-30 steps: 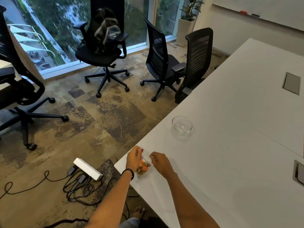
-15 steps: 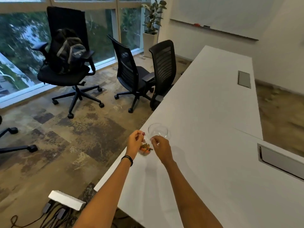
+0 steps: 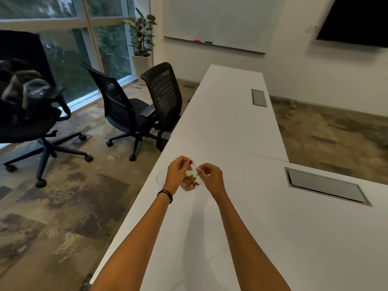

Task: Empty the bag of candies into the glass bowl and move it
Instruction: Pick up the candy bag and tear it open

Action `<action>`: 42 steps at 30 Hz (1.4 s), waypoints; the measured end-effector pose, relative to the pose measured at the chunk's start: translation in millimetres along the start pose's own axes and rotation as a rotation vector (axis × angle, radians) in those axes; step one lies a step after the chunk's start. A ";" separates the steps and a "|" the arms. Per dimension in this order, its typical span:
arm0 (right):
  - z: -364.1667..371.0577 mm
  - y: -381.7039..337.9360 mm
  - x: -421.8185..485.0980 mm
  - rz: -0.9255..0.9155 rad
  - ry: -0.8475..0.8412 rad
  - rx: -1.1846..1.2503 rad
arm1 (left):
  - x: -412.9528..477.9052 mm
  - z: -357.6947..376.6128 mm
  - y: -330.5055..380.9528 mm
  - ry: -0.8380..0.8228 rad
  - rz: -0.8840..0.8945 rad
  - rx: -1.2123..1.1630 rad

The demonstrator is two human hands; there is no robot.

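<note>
Two hands meet over the near edge of a long white table [image 3: 231, 127], holding a small clear bag [image 3: 190, 181] between them. The left hand [image 3: 177, 173] pinches the bag's top corner with thumb and fingertips, nails painted red, and a dark band [image 3: 165, 195] circles that wrist. The right hand [image 3: 211, 177] pinches the opposite top corner, fingers curled in. Candies [image 3: 190, 180], orange, red and green, sit bunched in the bag's lower part, which hangs between the two palms. The bowl [image 3: 160, 175] lies under and behind the hands at the table's left edge; only a thin arc of its rim shows left of the left hand, so whether the bag touches it cannot be told. No candies are visible in the part of the bowl that shows. Two black chairs [image 3: 144, 106] stand near the table's left side, a third with a backpack [image 3: 23, 89] farther left. A plant [image 3: 141, 34] stands by the window, and two grey hatches [image 3: 323, 185] are set in the tabletop
</note>
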State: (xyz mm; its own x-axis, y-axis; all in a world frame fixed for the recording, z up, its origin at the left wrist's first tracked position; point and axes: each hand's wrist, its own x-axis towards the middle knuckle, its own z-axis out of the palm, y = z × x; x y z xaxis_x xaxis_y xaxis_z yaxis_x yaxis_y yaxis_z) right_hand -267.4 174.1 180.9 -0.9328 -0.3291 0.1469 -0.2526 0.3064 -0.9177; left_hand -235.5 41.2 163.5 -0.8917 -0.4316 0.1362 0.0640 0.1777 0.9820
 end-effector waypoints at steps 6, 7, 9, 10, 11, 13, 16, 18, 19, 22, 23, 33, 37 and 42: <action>-35.8 -2.1 9.4 0.121 0.080 0.126 | 14.5 35.6 19.4 0.026 0.078 0.022; -40.0 -2.4 10.5 0.130 0.100 0.144 | 16.7 41.1 23.2 0.029 0.090 0.030; -46.6 -3.6 11.6 0.137 0.145 0.171 | 18.5 51.2 30.1 -0.002 0.076 0.001; -49.2 -4.3 12.1 0.137 0.168 0.179 | 18.1 56.3 33.3 -0.030 0.055 -0.031; -51.8 -4.9 12.8 0.135 0.189 0.184 | 17.2 61.5 36.1 -0.060 0.027 -0.063; -56.7 -6.1 14.0 0.130 0.214 0.191 | 16.1 71.9 41.6 -0.107 -0.032 -0.080; -64.0 -6.7 14.2 0.133 0.237 0.221 | 14.9 84.2 48.5 -0.165 -0.060 -0.072; -67.5 -6.5 13.9 0.133 0.254 0.232 | 13.8 88.6 51.5 -0.214 -0.061 -0.076; -69.7 -6.5 13.4 0.134 0.267 0.231 | 13.7 91.0 53.1 -0.238 -0.062 -0.082; -74.7 -8.1 12.3 0.139 0.280 0.228 | 14.4 95.4 56.6 -0.262 -0.065 -0.092; -76.1 -8.3 12.6 0.136 0.280 0.226 | 14.8 96.3 57.1 -0.262 -0.067 -0.096; -80.8 -10.3 13.9 0.142 0.254 0.239 | 17.4 95.6 56.6 -0.291 -0.056 -0.079; -77.2 -12.4 13.9 0.155 0.253 0.277 | 17.6 91.8 54.9 -0.275 -0.056 -0.105; -73.9 -14.5 14.6 0.164 0.287 0.270 | 16.0 89.9 54.1 -0.257 -0.054 -0.141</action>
State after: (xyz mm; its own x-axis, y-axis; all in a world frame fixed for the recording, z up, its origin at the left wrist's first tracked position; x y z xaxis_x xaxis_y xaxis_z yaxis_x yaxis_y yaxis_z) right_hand -296.4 230.8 223.6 -0.9984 -0.0221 0.0526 -0.0542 0.0762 -0.9956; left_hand -286.6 123.4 207.1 -0.9786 -0.1959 0.0632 0.0589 0.0277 0.9979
